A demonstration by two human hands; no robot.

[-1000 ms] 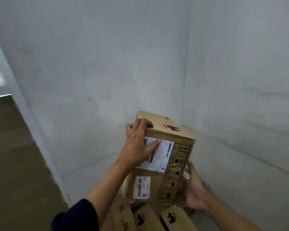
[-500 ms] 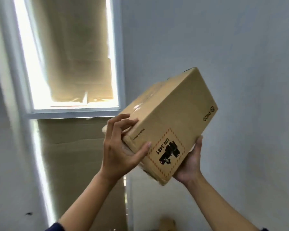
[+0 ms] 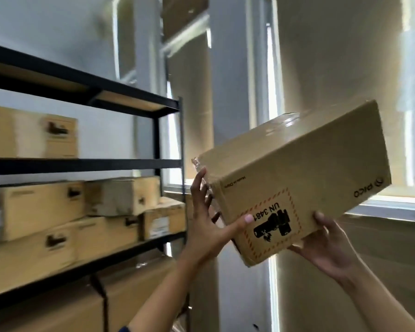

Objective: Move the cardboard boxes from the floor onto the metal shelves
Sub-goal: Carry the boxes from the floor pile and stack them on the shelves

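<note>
A brown cardboard box with a "UN 3481" label is raised and tilted at chest-to-head height, right of the black metal shelves. My left hand grips its near left corner, thumb on the labelled face. My right hand cups the lower edge from underneath, fingers curled up onto the side. Several similar cardboard boxes sit on the shelves; one box stands on the upper shelf level.
Tall windows covered with brown paper fill the wall behind the box. A large box sits on the lowest visible shelf level. The shelf's front right post stands just left of my left hand.
The box went from the floor corner up to head height. My view swung left from the wall and window, bringing the shelves into sight. Both hands kept hold.
</note>
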